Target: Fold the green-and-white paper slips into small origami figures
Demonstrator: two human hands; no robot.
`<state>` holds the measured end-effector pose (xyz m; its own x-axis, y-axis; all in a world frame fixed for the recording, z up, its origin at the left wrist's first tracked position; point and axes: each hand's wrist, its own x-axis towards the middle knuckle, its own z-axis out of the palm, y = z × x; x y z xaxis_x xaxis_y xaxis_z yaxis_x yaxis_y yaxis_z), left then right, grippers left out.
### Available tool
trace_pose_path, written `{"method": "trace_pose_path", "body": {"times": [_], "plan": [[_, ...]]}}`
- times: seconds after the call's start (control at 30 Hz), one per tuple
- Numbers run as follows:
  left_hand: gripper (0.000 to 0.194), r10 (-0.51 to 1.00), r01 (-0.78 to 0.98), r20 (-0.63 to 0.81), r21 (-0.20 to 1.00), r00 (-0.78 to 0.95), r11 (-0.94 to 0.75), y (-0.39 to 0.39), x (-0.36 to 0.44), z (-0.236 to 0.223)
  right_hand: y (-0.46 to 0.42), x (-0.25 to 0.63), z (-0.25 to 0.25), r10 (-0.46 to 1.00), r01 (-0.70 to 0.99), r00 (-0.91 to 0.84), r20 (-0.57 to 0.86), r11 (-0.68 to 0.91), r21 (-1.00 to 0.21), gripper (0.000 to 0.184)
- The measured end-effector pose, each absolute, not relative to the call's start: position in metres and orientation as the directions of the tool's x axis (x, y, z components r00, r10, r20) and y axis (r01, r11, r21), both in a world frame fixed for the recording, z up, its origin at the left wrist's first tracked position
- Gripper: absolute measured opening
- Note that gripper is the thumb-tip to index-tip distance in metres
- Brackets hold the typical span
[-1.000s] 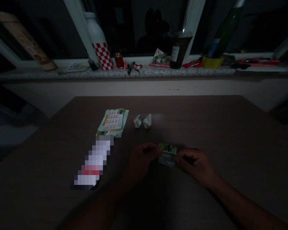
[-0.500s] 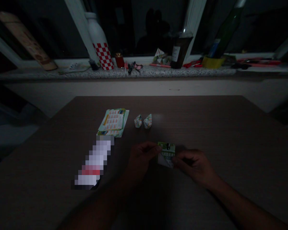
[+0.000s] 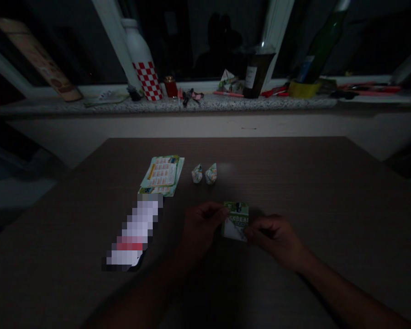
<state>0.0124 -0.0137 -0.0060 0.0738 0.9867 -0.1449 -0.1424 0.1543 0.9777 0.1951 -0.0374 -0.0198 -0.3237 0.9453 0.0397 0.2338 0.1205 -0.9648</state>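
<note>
A small square of folded paper (image 3: pixel 237 222), green and white with printed characters, is held between my two hands over the table (image 3: pixel 294 178). My left hand (image 3: pixel 203 224) pinches its left edge near the top, thumb in front. Its lower right corner is gripped by the thumb and fingers of my right hand (image 3: pixel 274 235). Beyond my left hand stand two small pointed paper shapes side by side, a left one (image 3: pixel 197 174) and a right one (image 3: pixel 211 174). Left of them lies a stack of printed paper sheets (image 3: pixel 161 173).
A phone (image 3: pixel 133 235) with a blurred screen lies left of my left hand. Along the stone windowsill (image 3: pixel 212 103) stand a checkered white bottle (image 3: pixel 145 64), a small red jar (image 3: pixel 170 87), a dark cup (image 3: pixel 258 73), a yellow roll (image 3: pixel 304 89) and a green bottle (image 3: pixel 324 45).
The folded paper has shifted slightly left and tilted, and its pale lower part shows more. Both hands keep their pinch on it; the right hand has moved very little.
</note>
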Motion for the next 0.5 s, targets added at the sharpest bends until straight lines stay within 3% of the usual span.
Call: {"method": "trace_pose_path", "body": {"times": [0.23,0.5], "plan": [[0.015,0.983,-0.157,-0.155,0.973,0.103,0.170,-0.0151,0.0140,-0.0068,-0.0378,0.1958,-0.0217,0.956,0.213,-0.285,0.069,0.134,-0.968,0.032],[0.015,0.977,-0.199,-0.203,0.957,0.069,0.212,-0.0140,0.0134,-0.0069,-0.0386,0.1957,-0.0191,0.934,0.226,-0.355,0.040,0.128,-0.966,0.038]]}}
